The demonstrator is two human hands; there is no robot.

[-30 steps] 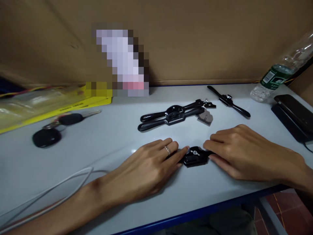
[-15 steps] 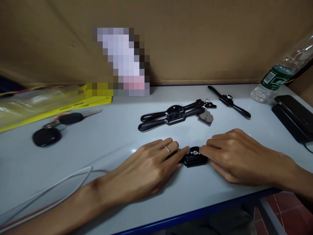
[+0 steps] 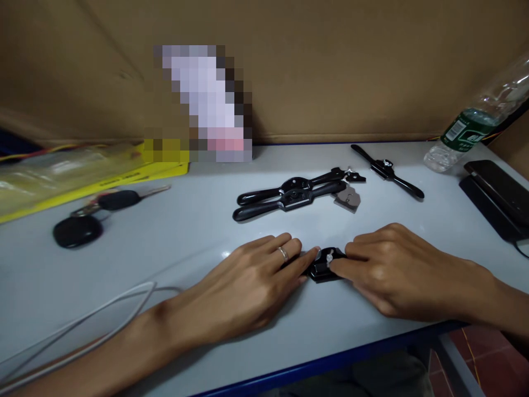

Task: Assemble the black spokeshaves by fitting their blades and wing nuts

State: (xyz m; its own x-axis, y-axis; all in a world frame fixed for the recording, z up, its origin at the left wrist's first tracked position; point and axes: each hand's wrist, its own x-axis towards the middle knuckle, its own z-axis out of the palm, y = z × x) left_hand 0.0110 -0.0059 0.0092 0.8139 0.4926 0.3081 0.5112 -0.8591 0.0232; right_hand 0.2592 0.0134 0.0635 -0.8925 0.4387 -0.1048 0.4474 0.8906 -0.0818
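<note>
A black spokeshave (image 3: 321, 272) lies low on the table between my two hands, its middle part showing. My left hand (image 3: 262, 273) is closed around its left handle, the index finger stretched to the body. On the body stands a small silver wing screw (image 3: 329, 257), now upright. My right hand (image 3: 390, 270) is curled over the right end, with its index fingertip against the screw's lower wing. The right handle is hidden under that hand. Behind are two black spokeshave bodies (image 3: 295, 201) side by side, with loose grey blades (image 3: 347, 199) at their right end.
Another spokeshave (image 3: 386, 170) lies farther back right. A water bottle (image 3: 460, 135) leans near a dark phone (image 3: 502, 187) at the right. Keys with a black fob (image 3: 77, 230) and a yellow packet (image 3: 165, 168) are on the left. A white cable (image 3: 136, 309) crosses beside my left forearm.
The wing screw has turned from sideways to upright. My right index finger has shifted left and down onto its lower wing. My left hand has stayed in place.
</note>
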